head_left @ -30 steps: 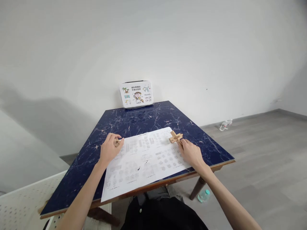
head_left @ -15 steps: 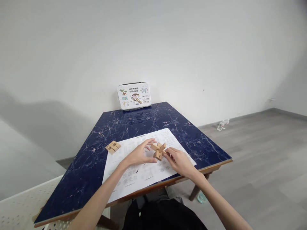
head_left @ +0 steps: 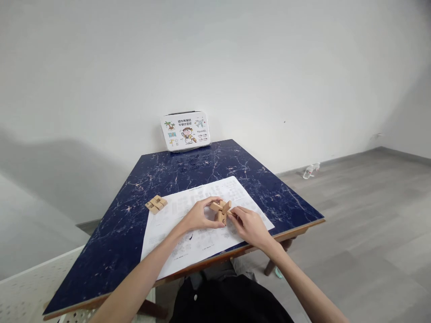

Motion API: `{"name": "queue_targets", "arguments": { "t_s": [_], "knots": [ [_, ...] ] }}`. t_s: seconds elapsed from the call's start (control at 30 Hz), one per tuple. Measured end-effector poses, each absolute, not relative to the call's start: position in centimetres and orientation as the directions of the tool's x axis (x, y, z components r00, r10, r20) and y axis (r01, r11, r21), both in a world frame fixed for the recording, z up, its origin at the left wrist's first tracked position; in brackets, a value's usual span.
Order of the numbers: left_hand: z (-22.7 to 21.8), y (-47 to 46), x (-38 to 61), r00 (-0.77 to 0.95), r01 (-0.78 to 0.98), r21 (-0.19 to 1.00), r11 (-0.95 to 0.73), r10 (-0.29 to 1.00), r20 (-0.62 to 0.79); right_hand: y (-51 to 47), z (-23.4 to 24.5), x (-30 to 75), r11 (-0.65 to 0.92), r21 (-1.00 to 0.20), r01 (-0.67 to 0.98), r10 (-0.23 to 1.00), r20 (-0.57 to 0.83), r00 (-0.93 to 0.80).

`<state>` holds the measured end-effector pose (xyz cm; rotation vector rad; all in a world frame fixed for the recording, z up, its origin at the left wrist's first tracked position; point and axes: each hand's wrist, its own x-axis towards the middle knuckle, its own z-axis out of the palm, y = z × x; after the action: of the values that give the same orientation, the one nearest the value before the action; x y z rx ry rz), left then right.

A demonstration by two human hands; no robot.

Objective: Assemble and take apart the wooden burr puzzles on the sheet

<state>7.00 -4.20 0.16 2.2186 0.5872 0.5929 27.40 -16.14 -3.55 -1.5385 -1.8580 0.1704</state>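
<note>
Interlocked wooden puzzle pieces (head_left: 221,217) form a cross-like block over the printed sheet (head_left: 168,251), with a dark mark on the front piece. My left hand (head_left: 198,217) curves round this block from the left, thumb at its lower front and fingers at its back. On the other side, my right hand (head_left: 249,227) pinches the end of a piece that sticks out to the right; the fingers hide most of that piece. Further left, more notched wooden pieces (head_left: 156,204) lie together at the sheet's upper left corner, away from both hands.
A dark blue marbled table (head_left: 188,172) carries everything. At its far edge a white printed case (head_left: 186,131) leans against the wall. A white perforated surface (head_left: 37,287) is at lower left, and a clear plastic item (head_left: 310,171) lies on the floor at right.
My left thumb and fingers have closed in on the wooden block, which now stands a little more upright. My right hand stays at its right side. The whole view has shifted slightly.
</note>
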Motion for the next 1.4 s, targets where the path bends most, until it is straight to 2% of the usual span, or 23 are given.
{"name": "queue_targets", "arguments": {
  "t_s": [0.33,0.47,0.57,0.63,0.73,0.87,1.0,1.13,1.27,1.4],
  "knots": [
    [0.5,-5.2,7.3,0.77,0.205,0.734,-0.648,0.57,0.288,-16.3,-3.9,27.7,0.254,-0.552,0.795,0.899,0.438,0.017],
    [0.3,-5.5,7.2,0.76,0.186,0.693,-0.697,0.549,0.348,-16.1,-3.7,27.9,0.288,-0.669,0.685,0.897,0.438,0.05],
    [0.1,-5.8,7.3,0.75,0.164,0.629,-0.76,0.51,0.421,-16.1,-3.2,28.0,0.297,-0.769,0.566,0.878,0.454,0.155],
    [-0.1,-5.9,7.4,0.738,0.167,0.576,-0.8,0.489,0.465,-16.3,-2.7,27.8,0.279,-0.821,0.499,0.887,0.419,0.194],
    [-0.2,-6.0,7.5,0.726,0.179,0.507,-0.843,0.461,0.51,-16.6,-1.9,27.2,0.247,-0.875,0.416,0.926,0.339,0.164],
    [-0.2,-6.3,7.5,0.732,0.2,0.437,-0.877,0.43,0.529,-16.5,-1.3,25.9,0.22,-0.847,0.484,0.922,0.343,0.181],
    [-0.2,-6.5,7.4,0.71,0.228,0.387,-0.893,0.424,0.562,-15.8,-1.2,24.9,0.199,-0.717,0.668,0.893,0.414,0.178],
    [-0.4,-6.4,7.1,0.684,0.244,0.344,-0.907,0.413,0.601,-15.5,-1.3,24.4,0.215,-0.625,0.75,0.869,0.473,0.144],
    [-0.6,-6.3,7.2,0.681,0.224,0.284,-0.932,0.358,0.639,-15.8,-1.1,24.4,0.234,-0.649,0.724,0.873,0.468,0.138],
    [-0.5,-6.4,7.6,0.67,0.185,0.267,-0.946,0.32,0.67,-16.0,-0.7,24.5,0.204,-0.756,0.622,0.871,0.43,0.237]
  ]
}}
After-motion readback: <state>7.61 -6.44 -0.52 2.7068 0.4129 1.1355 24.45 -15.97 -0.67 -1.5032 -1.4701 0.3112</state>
